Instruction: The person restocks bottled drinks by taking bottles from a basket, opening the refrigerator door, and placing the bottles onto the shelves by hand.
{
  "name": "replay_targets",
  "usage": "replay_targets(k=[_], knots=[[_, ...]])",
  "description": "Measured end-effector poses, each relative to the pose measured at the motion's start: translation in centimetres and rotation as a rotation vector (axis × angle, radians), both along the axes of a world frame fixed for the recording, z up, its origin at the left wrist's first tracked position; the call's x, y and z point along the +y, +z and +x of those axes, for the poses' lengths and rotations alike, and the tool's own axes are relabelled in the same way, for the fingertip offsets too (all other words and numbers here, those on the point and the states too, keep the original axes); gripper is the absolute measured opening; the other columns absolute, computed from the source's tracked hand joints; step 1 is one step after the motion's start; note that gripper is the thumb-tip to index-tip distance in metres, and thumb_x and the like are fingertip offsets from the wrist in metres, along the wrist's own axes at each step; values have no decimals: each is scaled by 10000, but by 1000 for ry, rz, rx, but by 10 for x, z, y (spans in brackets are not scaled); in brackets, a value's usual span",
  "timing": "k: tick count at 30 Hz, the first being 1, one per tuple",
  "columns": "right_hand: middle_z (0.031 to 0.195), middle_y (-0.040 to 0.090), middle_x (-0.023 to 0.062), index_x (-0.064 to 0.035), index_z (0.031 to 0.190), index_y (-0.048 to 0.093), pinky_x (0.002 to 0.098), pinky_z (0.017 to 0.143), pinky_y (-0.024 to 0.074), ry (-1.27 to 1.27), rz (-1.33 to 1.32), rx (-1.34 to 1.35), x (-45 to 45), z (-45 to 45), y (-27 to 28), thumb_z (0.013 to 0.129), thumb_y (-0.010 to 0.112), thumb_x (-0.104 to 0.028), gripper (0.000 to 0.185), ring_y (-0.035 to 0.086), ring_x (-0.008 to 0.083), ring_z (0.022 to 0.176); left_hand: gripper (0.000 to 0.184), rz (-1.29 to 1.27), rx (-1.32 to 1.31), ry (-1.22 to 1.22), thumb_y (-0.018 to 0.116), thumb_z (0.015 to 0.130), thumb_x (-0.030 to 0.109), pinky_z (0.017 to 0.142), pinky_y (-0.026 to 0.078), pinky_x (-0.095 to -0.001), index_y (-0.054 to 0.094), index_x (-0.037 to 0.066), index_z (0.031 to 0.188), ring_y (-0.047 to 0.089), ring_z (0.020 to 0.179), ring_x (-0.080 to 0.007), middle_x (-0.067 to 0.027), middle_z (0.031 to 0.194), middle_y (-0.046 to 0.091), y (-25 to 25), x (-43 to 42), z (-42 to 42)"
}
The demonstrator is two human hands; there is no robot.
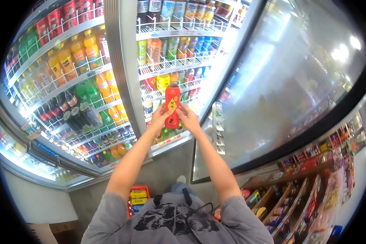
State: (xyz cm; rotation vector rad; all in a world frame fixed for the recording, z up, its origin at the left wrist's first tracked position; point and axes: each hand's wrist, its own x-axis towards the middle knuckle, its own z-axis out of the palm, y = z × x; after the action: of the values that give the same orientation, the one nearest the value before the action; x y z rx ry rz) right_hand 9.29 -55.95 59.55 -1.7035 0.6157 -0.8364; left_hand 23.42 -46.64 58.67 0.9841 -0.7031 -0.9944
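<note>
A red drink bottle with a yellow diamond and dark characters on its label stands upright in front of the open cooler. My left hand is closed around its left side. From the right, my right hand grips the same bottle, with both thumbs over its lower front. Behind it are wire shelves with rows of bottles and cans, among them a yellow pack. The bottle and my hands cover part of the lower shelves.
The cooler's glass door is swung out to the right. On the left, another cooler section holds orange bottles and red cans. A red basket with packages sits on the floor; snack shelves stand at lower right.
</note>
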Motion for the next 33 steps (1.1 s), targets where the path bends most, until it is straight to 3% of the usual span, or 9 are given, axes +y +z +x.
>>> replay_targets(k=[2, 11, 14, 18, 23, 27, 29, 30, 33], knots=[[1199, 644, 165, 46, 1385, 454, 275, 809, 533, 175, 204, -87, -15, 16, -4, 960, 622, -182, 511, 655, 158, 1006, 649, 28, -9, 33, 668, 915, 154, 920, 520, -330, 333, 10, 1452, 608, 1113, -198, -140, 1247, 588, -5, -6, 12], [1283, 596, 127, 21, 1415, 407, 304, 898, 515, 311, 145, 55, -110, 56, -45, 935, 608, -70, 528, 615, 190, 1108, 640, 78, -166, 101, 693, 881, 107, 929, 506, -353, 339, 24, 1408, 601, 1128, -226, -165, 1262, 588, -43, -81, 45], [1232, 626, 133, -2, 1376, 455, 316, 907, 513, 184, 121, 19, -102, 52, -39, 902, 649, -60, 516, 619, 229, 1126, 643, 158, -315, 97, 728, 862, 171, 878, 525, -362, 367, 43, 1379, 640, 1054, -239, -174, 1206, 627, -59, -100, 54], [1129, 673, 134, -24, 1333, 486, 318, 896, 513, 196, 146, 113, -128, 20, -91, 897, 652, -61, 468, 646, 210, 1068, 662, 260, -576, -16, 760, 826, 255, 870, 527, -389, 410, 70, 1356, 664, 1025, -293, -194, 1191, 642, -59, -104, 41], [1100, 688, 133, -24, 1305, 501, 344, 874, 518, 144, 19, 213, -136, 23, -86, 886, 668, -82, 455, 663, 213, 1038, 679, 219, -512, -52, 772, 805, 262, 905, 517, -405, 426, 72, 1358, 652, 1073, -341, -198, 1209, 637, -90, -126, 44], [1084, 693, 135, -33, 1292, 505, 348, 856, 524, 132, -62, 239, -147, 61, -92, 871, 691, -107, 466, 677, 226, 1015, 647, 218, -503, 76, 774, 789, 209, 915, 513, -400, 461, 69, 1337, 635, 1083, -361, -183, 1227, 622, -98, -136, 68], [1083, 693, 139, -40, 1275, 509, 357, 835, 530, 117, -68, 273, -152, 83, -82, 853, 713, -126, 476, 685, 244, 996, 660, 142, -754, 228, 786, 782, 166, 872, 524, -371, 468, 86, 1354, 633, 1061, -292, -175, 1221, 601, -97, -142, 90], [1080, 694, 141, -42, 1264, 510, 362, 827, 532, 101, -162, 219, -158, 96, -79, 848, 717, -127, 473, 687, 265, 990, 644, 155, -955, 329, 794, 756, 143, 869, 530, -382, 509, 99, 1332, 607, 1064, -322, -174, 1172, 578, -82, -142, 98], [1067, 680, 187, -56, 1262, 487, 401, 794, 543, 86, -233, 156, -174, 133, -66, 825, 708, -82, 491, 672, 358, 997, 622, 205, -983, 446, 791, 757, 135, 852, 537, -392, 518, 95, 1315, 599, 1045, -331, -162, 1145, 557, -75, -157, 122]])
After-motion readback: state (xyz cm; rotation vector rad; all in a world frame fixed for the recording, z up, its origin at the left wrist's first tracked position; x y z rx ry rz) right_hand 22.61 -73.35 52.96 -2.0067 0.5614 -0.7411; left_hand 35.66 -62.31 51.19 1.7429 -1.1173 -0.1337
